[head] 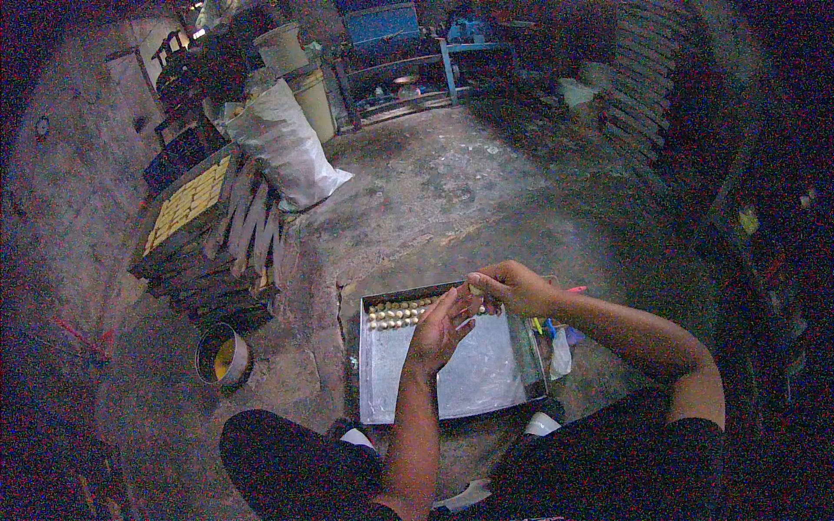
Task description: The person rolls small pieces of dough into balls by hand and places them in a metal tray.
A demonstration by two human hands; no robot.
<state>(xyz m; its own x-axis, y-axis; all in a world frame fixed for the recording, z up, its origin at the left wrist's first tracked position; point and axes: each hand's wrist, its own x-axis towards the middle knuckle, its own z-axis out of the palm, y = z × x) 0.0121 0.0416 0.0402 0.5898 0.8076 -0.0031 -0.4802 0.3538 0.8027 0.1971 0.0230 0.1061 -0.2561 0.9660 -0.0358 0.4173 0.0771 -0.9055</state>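
A rectangular metal baking tray lies on the floor in front of me. Rows of small pale dough balls run along its far side, partly hidden behind my hands. Above the tray, my right hand pinches a small piece of pale dough between thumb and fingers. My left hand is just to the left of it, palm turned up and fingers spread near the dough; whether it touches the piece cannot be told.
Left of the tray stands a round pot with yellow contents. Beyond it are stacked trays, the top one filled with pale pieces, and a white sack. A plastic bag and coloured items lie right of the tray. Blue furniture stands behind.
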